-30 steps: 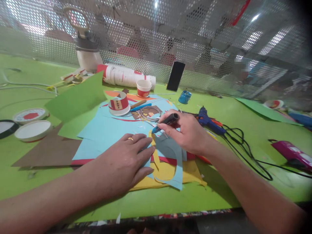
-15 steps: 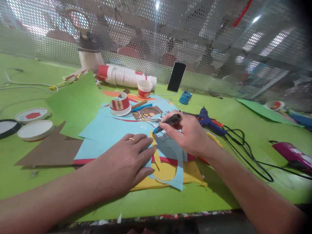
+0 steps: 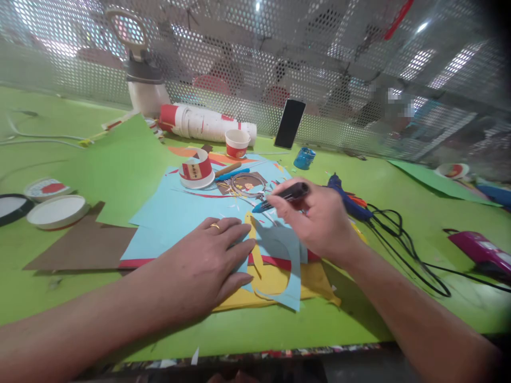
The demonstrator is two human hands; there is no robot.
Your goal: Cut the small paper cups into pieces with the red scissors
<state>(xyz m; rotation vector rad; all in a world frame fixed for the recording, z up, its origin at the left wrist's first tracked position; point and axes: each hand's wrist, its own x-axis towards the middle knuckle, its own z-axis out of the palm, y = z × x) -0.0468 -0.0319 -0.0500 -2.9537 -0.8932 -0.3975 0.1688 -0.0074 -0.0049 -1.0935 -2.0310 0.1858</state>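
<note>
My left hand (image 3: 223,255) lies flat, palm down, on light blue paper (image 3: 159,234), its fingertips pressing the edge of a narrow yellow paper strip (image 3: 256,252). Between the thumb and fingers of my right hand (image 3: 319,218) is a black marker (image 3: 289,196) with a blue front end. Its tip hovers just above and to the right of the strip's upper end, where a small dark dot shows. Beneath the strip are a blue sheet with a curved cut-out (image 3: 294,266) and yellow paper (image 3: 315,282).
A red-and-white paper cup ring (image 3: 197,169), a paper cup (image 3: 237,143) and a phone (image 3: 290,123) stand behind. Stacked cups (image 3: 211,123) lie farther back. To the right are a blue glue gun (image 3: 351,205) with its black cable and a blue jar (image 3: 304,158). White lids (image 3: 58,211) sit left.
My right hand has lifted the marker off the yellow strip and drawn it slightly up and right. My left hand stays put. The green sheet at the left has shifted a little.
</note>
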